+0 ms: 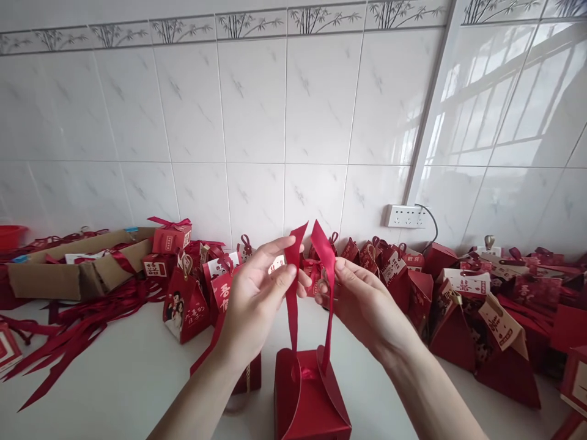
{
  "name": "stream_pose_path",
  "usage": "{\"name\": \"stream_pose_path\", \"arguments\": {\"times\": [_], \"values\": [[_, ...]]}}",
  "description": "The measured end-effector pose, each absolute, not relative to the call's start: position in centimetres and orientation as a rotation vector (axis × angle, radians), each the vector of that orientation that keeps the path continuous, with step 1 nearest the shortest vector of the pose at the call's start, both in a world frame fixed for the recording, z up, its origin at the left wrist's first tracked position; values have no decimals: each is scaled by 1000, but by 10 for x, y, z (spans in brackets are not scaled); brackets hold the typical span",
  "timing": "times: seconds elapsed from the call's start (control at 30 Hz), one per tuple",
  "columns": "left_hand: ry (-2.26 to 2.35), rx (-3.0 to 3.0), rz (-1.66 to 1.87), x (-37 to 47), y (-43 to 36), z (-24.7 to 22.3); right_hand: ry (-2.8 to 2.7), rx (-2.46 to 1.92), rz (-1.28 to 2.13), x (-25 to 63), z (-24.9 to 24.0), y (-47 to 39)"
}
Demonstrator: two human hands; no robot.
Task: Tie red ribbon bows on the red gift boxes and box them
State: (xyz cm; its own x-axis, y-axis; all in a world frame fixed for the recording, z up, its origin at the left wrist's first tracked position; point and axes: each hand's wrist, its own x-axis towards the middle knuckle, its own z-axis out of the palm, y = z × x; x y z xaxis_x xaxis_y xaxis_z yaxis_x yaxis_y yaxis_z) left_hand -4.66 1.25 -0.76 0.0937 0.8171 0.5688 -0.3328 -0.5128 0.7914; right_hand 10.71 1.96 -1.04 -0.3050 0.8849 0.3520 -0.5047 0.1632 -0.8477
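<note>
A red gift box stands on the white table right in front of me, its curved flaps folded up at the top. From those flaps rise the two ends of a dark red ribbon, held up side by side and apart from each other. My left hand pinches the left end between thumb and fingers, with the cut tip sticking out above. The right end is pinched by my right hand, its slanted tip also standing above the fingers. No knot shows between the raised ends.
Loose red ribbons lie in a heap at the left, beside an open cardboard box. Many red gift boxes line the back and right side. A power strip is fixed on the tiled wall.
</note>
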Motion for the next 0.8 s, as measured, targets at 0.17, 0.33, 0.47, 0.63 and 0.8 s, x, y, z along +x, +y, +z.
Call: {"name": "stream_pose_path", "arguments": {"times": [0.17, 0.33, 0.47, 0.63, 0.8], "values": [[552, 1519, 1606, -47, 13, -14, -1234, -344, 1438, 106, -12, 18], [493, 1608, 1512, -42, 4, -9, -1322, -302, 1358, 102, -14, 12], [458, 1702, 1475, -35, -5, -5, -1353, -369, 1205, 96, -14, 5], [602, 1645, 1637, -33, -10, -3, -1407, -519, 893, 92, -10, -9], [577, 1734, 1470, -38, -8, -2, -1381, -580, 672, 97, -6, -14]]}}
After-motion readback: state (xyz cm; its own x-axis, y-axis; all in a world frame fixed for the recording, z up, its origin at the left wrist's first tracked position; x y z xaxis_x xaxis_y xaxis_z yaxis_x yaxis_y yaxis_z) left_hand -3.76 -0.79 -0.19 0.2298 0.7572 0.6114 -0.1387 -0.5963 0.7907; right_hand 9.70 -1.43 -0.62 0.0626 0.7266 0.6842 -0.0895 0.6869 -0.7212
